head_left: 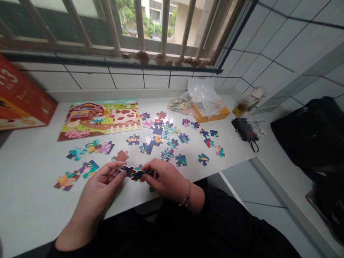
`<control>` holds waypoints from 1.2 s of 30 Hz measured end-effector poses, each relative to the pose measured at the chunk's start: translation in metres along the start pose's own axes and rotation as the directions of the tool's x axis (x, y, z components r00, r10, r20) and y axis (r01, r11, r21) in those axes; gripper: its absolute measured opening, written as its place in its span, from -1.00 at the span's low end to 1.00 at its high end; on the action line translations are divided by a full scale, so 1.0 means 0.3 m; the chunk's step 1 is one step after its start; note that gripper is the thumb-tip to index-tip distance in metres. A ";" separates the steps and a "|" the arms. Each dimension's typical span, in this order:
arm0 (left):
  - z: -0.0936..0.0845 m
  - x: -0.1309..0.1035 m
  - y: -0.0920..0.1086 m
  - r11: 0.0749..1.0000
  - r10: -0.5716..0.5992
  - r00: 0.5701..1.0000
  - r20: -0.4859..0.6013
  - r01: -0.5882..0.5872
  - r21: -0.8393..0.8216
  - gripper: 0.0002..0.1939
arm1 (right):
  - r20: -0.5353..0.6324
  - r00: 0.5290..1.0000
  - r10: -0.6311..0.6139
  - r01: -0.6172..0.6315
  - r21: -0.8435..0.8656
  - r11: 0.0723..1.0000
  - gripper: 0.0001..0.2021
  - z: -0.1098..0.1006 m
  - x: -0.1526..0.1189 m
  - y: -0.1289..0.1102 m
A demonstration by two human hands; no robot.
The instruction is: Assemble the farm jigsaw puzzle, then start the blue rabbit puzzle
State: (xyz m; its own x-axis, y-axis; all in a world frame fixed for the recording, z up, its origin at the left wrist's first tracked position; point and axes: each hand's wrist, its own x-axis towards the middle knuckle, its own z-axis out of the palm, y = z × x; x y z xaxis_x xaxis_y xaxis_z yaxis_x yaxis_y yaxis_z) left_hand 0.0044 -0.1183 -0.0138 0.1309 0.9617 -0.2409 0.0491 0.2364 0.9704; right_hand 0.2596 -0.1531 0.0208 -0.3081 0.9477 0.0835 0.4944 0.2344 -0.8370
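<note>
Close to the counter's front edge, my left hand point(103, 182) pinches a dark blue and brown puzzle piece point(129, 171) between thumb and fingers. My right hand point(168, 179), a bracelet at its wrist, grips another dark puzzle piece point(139, 175). The two pieces meet edge to edge; whether they are locked together I cannot tell. Just beyond my left hand lies a brown puzzle piece point(120, 156). Several loose pieces spread over the counter ahead, among them a blue-green one point(181, 159) near my right hand. Joined pieces point(66, 180) lie left of my left hand.
A farm picture puzzle point(99, 120) lies at the back left, beside a red box point(23, 96). At the back right are a bag of pieces point(180, 104) and a yellow box point(212, 114) with clear plastic. Further right stand a bottle point(248, 102) and a black bag point(309, 132).
</note>
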 end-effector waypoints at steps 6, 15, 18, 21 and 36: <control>0.017 -0.009 0.006 0.998 0.051 0.999 0.009 -0.052 0.027 -0.48 | -0.008 1.000 -0.008 0.007 -0.032 0.999 -0.95 0.001 -0.022 -0.005; 0.046 -0.048 0.049 0.985 0.167 0.972 0.167 -0.159 -0.062 -0.61 | 0.056 0.994 0.091 -0.099 0.165 0.981 -0.95 -0.002 -0.058 -0.015; 0.053 -0.055 0.051 0.986 0.157 0.953 0.259 -0.138 -0.088 -0.63 | 0.027 0.996 0.089 -0.091 0.096 0.991 -0.95 0.004 -0.059 -0.010; 0.057 -0.045 0.036 0.985 0.148 0.955 0.256 -0.118 -0.130 -0.60 | 0.008 0.995 0.095 -0.095 0.021 0.995 -0.93 0.007 -0.060 -0.004; 0.052 -0.046 0.045 0.966 0.112 0.958 0.265 -0.167 0.196 -0.51 | -0.009 0.958 0.288 -0.262 0.385 0.885 -0.63 -0.019 -0.075 0.073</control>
State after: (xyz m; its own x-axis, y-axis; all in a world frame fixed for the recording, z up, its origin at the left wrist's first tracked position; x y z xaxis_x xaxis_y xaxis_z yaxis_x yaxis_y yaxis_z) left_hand 0.0188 -0.1304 0.0024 0.3937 0.9105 -0.1263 0.2194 0.0403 0.9748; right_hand 0.2821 -0.1681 0.0036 -0.1452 0.9771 -0.1559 0.2054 -0.1243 -0.9707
